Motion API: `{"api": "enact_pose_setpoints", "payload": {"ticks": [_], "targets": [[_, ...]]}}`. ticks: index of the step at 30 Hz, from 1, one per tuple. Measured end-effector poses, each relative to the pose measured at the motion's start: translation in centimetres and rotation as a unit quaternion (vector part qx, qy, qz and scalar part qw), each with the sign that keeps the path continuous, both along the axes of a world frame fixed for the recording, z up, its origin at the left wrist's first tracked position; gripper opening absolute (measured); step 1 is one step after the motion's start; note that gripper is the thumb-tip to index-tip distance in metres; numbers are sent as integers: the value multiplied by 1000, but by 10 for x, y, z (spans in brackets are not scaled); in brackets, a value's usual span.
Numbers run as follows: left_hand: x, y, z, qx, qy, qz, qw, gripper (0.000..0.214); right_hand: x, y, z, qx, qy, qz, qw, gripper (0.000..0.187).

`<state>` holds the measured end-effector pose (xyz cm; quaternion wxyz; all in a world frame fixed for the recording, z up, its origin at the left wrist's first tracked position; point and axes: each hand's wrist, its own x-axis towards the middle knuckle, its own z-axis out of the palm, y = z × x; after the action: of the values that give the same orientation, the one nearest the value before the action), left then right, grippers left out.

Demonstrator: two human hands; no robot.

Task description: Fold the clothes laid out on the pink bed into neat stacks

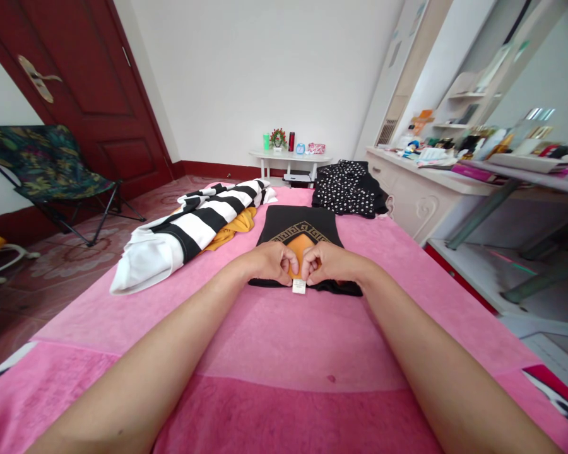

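A folded black garment with a gold Greek-key border and an orange patch lies flat on the pink bedspread. My left hand is closed, its thumb and curled fingers pinching the garment near the middle of its near edge. Right beside it, my right hand grips the same part in a similar pinch. A small white label sticks out toward me just below and between the hands. Both wrists cover parts of the garment's sides.
On the left of the bed lie a black-and-white striped garment and a mustard cloth. A black patterned garment is at the far right. Beyond stands a small white table; a cluttered dresser flanks the right, a folding chair the left.
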<state>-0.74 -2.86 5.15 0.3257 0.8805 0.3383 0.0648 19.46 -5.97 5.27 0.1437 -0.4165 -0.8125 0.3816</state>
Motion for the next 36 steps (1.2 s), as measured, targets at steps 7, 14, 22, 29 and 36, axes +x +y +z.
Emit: {"api": "enact_pose_setpoints", "payload": {"ticks": [7,14,22,29,36], "targets": [[0,0,0,-2,-5,3,1000,27,-1,-1,2,-6,2,-10,1000,15],[1,1,-2,-18,-13,6,1000,26,-2,-2,4,-10,-6,-7,1000,15],[1,1,-2,-25,-13,7,1000,26,-1,0,2,-23,7,-8,1000,15],[0,1,-2,-26,-25,3,999,27,1,0,2,-22,12,10,1000,18],[-4,2,-1,-66,-34,-29,997,29,1,0,1,-4,3,20,1000,20]]}}
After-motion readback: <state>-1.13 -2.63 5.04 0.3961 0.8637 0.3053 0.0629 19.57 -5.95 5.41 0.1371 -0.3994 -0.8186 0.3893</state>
